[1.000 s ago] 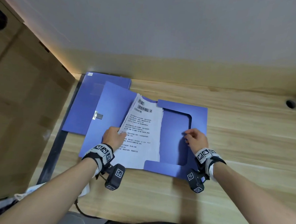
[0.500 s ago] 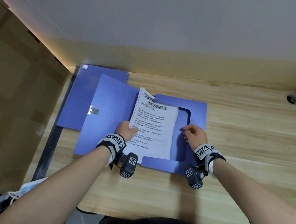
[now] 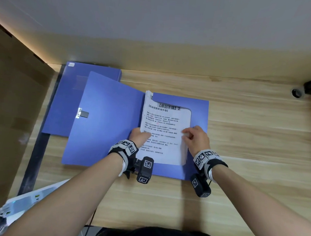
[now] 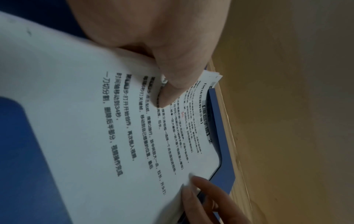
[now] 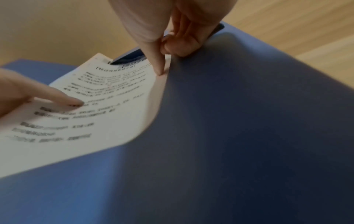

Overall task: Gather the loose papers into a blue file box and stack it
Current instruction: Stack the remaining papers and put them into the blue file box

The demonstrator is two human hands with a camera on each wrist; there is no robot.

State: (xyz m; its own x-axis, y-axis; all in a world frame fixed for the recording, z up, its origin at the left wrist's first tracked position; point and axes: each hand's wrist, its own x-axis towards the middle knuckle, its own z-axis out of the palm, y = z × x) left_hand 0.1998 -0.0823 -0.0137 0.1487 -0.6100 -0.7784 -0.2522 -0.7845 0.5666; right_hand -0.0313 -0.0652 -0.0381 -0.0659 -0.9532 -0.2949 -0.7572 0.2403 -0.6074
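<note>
Both hands on papers [image 3: 165, 134], frame centre: left hand [image 3: 139, 137] pinching left edge, right hand [image 3: 196, 140] pinching right edge by pocket flap. Stack partly tucked into open blue file box [image 3: 107, 119]. Step: seating papers. Next: slide fully under flap, shut lid, stack on second box [image 3: 92, 73], upper left.

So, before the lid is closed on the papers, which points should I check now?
1. Papers inside the open blue box: ok.
2. Top edge under the box's flap: ok, except the top left corner.
3. Right edge under the flap: not ok, it curls up at the right hand.
4. Left hand steadies the sheets: ok.
5. Lid lies open and flat: ok.
6. Second blue box ready for stacking: ok.
</note>
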